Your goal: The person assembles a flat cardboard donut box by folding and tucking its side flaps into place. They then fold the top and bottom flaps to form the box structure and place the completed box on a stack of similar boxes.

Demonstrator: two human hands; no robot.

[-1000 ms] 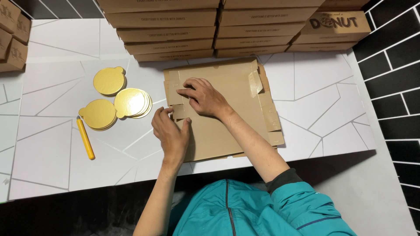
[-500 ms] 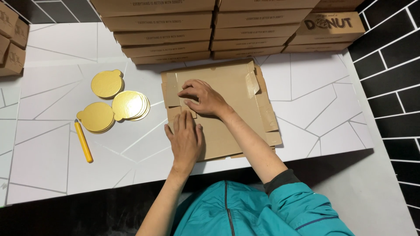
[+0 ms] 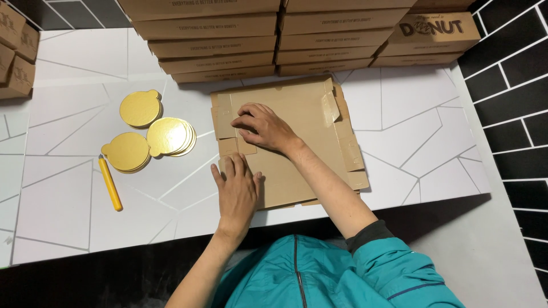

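– What lies around the work?

– Along the far edge of the white bench (image 3: pixel 68 211) stand stacks of brown boxes (image 3: pixel 274 40), touching the far side of the flat cardboard sheet (image 3: pixel 308 114). More boxes (image 3: pixel 17 45) sit at the far left corner. Left of the sheet lie gold discs (image 3: pixel 151 134) in three small piles, two of them overlapping, and just beside the nearest pile a yellow stick-shaped tool (image 3: pixel 109 183) lies apart from both hands. A dark tiled wall (image 3: pixel 508 85) closes the right side. Nothing lies between the hands and the sheet.

– And the sheet itself?

– It is plain brown cardboard, unfolded and lying flat in the middle of the bench, with creased flaps along its left and right edges. A strip on the right side is folded over. Its near edge reaches the bench's front edge.

– Which way does it run?

– It is nearly square, turned slightly, its side flaps running from near to far.

– The hands?

– The left hand (image 3: pixel 237 194) lies palm down on the near left corner, fingers (image 3: pixel 228 168) spread flat and holding nothing. The right hand (image 3: pixel 265 128) rests further in, its fingers (image 3: pixel 245 121) bent and pressing down on a small flap at the left edge, not closed round anything.
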